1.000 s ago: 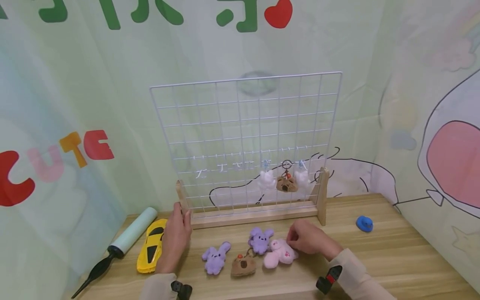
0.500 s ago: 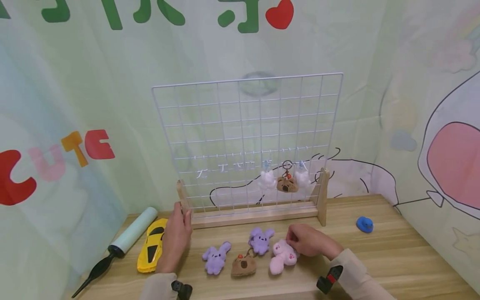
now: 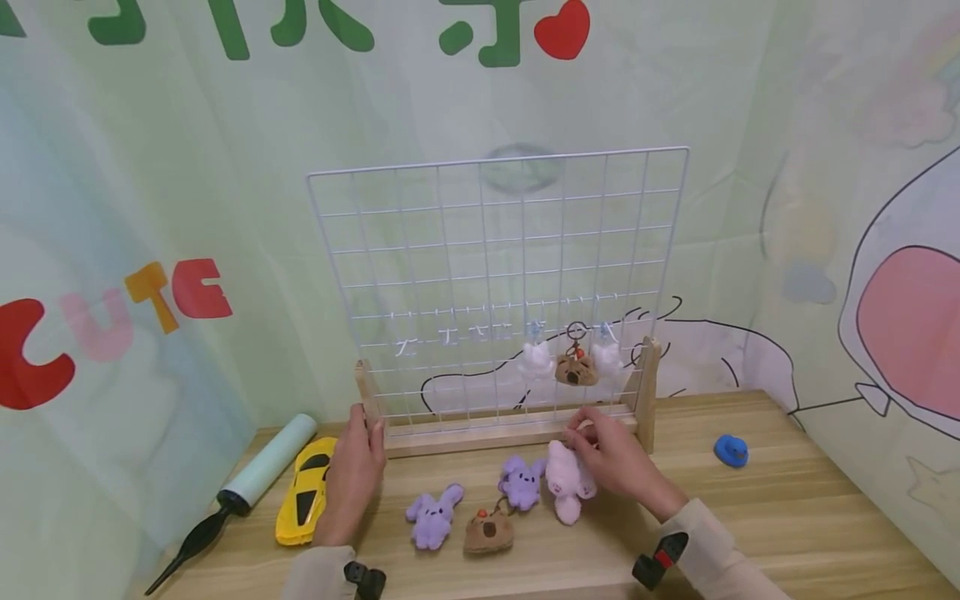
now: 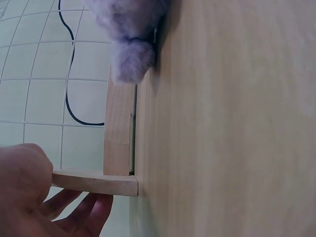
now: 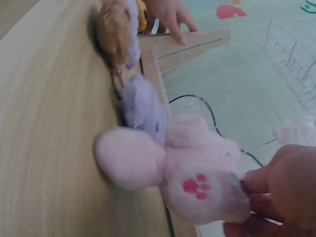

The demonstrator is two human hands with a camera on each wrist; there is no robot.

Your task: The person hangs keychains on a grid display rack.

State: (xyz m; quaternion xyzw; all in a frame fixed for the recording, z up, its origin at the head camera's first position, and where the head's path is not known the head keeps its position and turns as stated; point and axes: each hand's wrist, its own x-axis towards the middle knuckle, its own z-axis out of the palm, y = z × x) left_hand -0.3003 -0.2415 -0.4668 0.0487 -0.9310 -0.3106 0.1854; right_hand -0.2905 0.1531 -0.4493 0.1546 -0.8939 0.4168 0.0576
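My left hand [image 3: 356,471] grips the left wooden upright [image 4: 98,183] of a stand with a white wire grid [image 3: 495,242]; in the left wrist view the upright sits between thumb and fingers. My right hand [image 3: 618,462] pinches a pink plush charm [image 3: 567,483] at its top, in front of the stand's base. A pink paw print shows on the charm in the right wrist view. Just left of it lies a purple plush [image 3: 521,483]. Further left are a brown plush charm [image 3: 489,533] with a ring and another purple plush [image 3: 432,518].
Two white plush charms [image 3: 537,358] and a brown one [image 3: 576,368] hang on the grid's right side. Bare white hooks [image 3: 447,335] stick out left of them. A yellow toy car [image 3: 303,492] and a pump [image 3: 270,458] lie at left, a small blue object [image 3: 731,450] at right.
My right hand has lifted the pink plush charm from among the toys and moved it up toward the stand, its body now hanging downward. My left hand has stayed on the upright.
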